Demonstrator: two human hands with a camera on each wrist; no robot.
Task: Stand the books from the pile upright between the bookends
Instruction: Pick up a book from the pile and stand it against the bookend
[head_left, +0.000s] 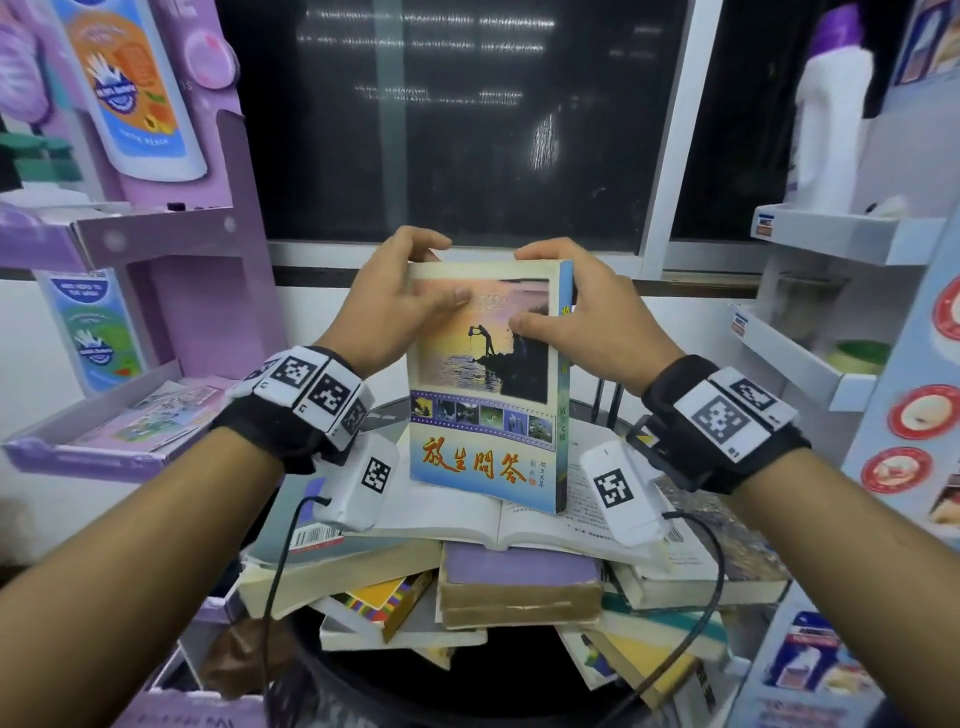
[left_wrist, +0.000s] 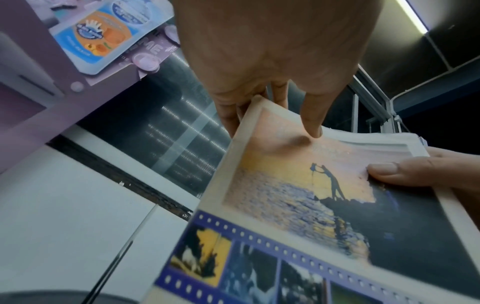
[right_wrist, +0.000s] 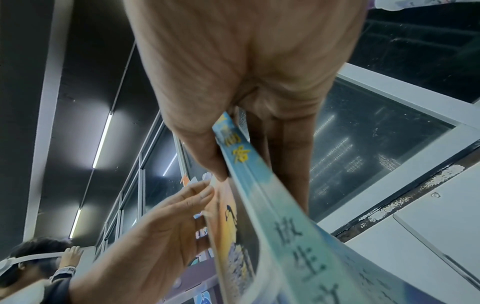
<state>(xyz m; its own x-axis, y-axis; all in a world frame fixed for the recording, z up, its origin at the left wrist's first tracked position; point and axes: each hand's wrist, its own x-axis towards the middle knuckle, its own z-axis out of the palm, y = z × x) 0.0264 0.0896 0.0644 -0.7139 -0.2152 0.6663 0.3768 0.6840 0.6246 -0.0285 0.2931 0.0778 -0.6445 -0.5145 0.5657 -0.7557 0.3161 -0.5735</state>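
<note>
A paperback with a sunset cover (head_left: 483, 384) stands upright above the pile of books (head_left: 519, 577), its lower edge over an open book (head_left: 498, 512). My left hand (head_left: 402, 296) grips its upper left corner, thumb on the cover and fingers behind. My right hand (head_left: 576, 306) grips the upper spine side, thumb on the cover. In the left wrist view the cover (left_wrist: 298, 185) dents under my left thumb (left_wrist: 311, 121). The right wrist view shows the blue spine (right_wrist: 272, 201) pinched in my right hand (right_wrist: 233, 156). No bookends are visible.
The pile lies on a dark round table (head_left: 415, 696). A purple display shelf (head_left: 156, 234) stands on the left and a white shelf unit (head_left: 852, 239) on the right. A dark window (head_left: 452, 119) is behind. Another person (right_wrist: 31, 271) appears in the right wrist view.
</note>
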